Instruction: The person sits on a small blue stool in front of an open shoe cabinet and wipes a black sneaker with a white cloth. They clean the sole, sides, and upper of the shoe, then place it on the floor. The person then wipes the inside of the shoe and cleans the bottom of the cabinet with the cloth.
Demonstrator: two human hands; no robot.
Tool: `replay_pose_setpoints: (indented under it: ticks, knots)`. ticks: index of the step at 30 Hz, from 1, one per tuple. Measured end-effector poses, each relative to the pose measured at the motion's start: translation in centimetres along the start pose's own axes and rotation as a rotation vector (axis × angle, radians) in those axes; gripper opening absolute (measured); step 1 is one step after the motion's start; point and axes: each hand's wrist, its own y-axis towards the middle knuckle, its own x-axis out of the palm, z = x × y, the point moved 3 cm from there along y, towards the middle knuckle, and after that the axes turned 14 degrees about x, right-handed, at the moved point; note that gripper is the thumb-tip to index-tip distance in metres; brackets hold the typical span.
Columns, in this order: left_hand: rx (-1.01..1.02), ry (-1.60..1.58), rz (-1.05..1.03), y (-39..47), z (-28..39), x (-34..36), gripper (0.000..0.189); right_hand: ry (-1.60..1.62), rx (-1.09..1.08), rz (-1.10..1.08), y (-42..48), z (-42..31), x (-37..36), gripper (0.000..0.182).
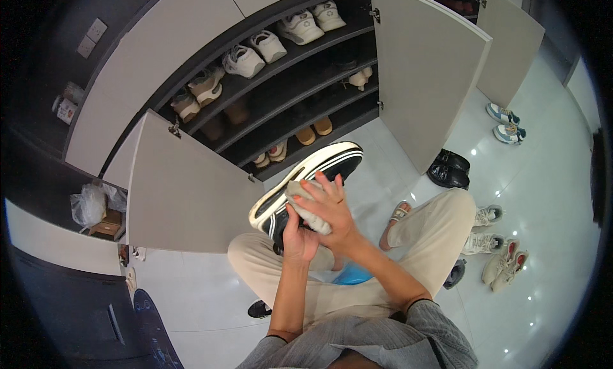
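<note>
A black sneaker [342, 167] with white stripes and a thick off-white sole is raised above my lap, tilted on its side with the sole edge facing up. My left hand [300, 239] grips it near one end, thumb along its side. In my right hand [330, 201] is a bunched greyish-white cloth [306, 204], pressed against the side of the shoe near the sole. My fingers and the cloth hide the middle of the shoe. Below my arms, a blue plastic object [352, 274] shows between my legs, partly covered.
Ahead stands a shoe cabinet with its left door [187, 192] and right door [426, 67] swung out; white sneakers [244, 61] and other pairs fill its shelves. Black shoes [448, 169], beige high-tops [505, 265] and blue-white sneakers [508, 124] sit on the floor to the right. A skateboard [155, 328] lies lower left.
</note>
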Motion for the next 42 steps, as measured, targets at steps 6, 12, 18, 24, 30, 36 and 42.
replay_pose_setpoints:
  ticks: [6,12,18,24,30,36,42]
  knots:
    - [-0.055,-0.208,-0.106,-0.5,0.3,1.9,0.057,-0.028,0.020,0.345,3.3,7.0,-3.3,0.048]
    - [-0.016,-0.452,-0.076,2.2,-0.9,-1.2,0.052,0.215,0.187,0.091,-1.1,4.8,1.8,0.052]
    - [-0.113,-0.523,-0.023,1.7,-1.4,-2.8,0.054,-0.039,0.045,0.300,1.0,7.6,-0.4,0.043]
    - [-0.062,-0.290,-0.064,0.9,-1.9,-1.0,0.049,0.489,0.337,0.372,4.3,11.4,-1.3,0.045]
    - [0.052,0.020,-0.083,2.9,-0.7,-0.8,0.047,0.469,0.339,0.144,-1.7,6.5,3.3,0.052]
    - [-0.064,0.185,-0.101,1.6,-1.4,-1.6,0.043,0.243,0.322,0.318,1.3,6.4,2.6,0.045]
    - [-0.083,0.125,-0.065,0.4,-0.8,-0.5,0.042,0.359,0.249,0.355,7.3,7.1,-2.0,0.047]
